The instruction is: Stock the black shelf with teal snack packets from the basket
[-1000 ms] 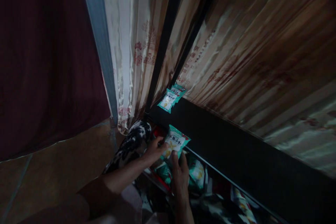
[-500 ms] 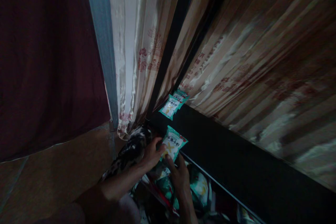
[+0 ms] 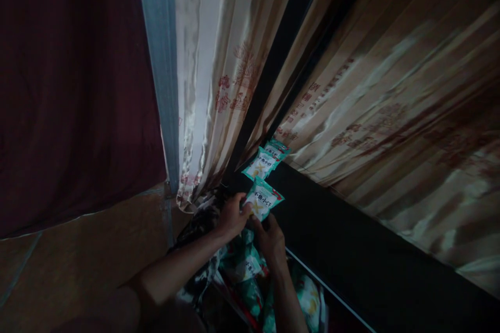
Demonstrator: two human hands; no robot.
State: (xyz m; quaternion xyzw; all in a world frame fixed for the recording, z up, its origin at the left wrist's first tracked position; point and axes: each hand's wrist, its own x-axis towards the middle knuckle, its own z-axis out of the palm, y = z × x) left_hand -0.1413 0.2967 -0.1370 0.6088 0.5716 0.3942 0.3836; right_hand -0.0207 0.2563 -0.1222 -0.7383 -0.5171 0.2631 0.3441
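Both my hands grip one green and white snack bag (image 3: 262, 200) near the far end of a black shelf (image 3: 336, 239). My left hand (image 3: 235, 214) pinches its left edge, thumb over the front. At the bag's lower right, my right hand (image 3: 270, 239) closes on the edge. Just beyond lie two like bags on the shelf: a nearer bag (image 3: 259, 164) overlaps a farther bag (image 3: 278, 149) in the corner. Below my hands, several more green bags (image 3: 250, 265) fill a container whose shape is partly hidden by my right forearm.
Pale printed curtains (image 3: 371, 114) hang behind the shelf, with a dark post (image 3: 273, 73) between them. At left, a dark maroon cloth (image 3: 78, 99) hangs over the tiled floor (image 3: 97, 260). Black and white patterned fabric (image 3: 199, 223) lies beside my left forearm.
My hands have carried the snack bag forward along the shelf, closer to the two bags lying there. The view has shifted slightly, and more bags show below.
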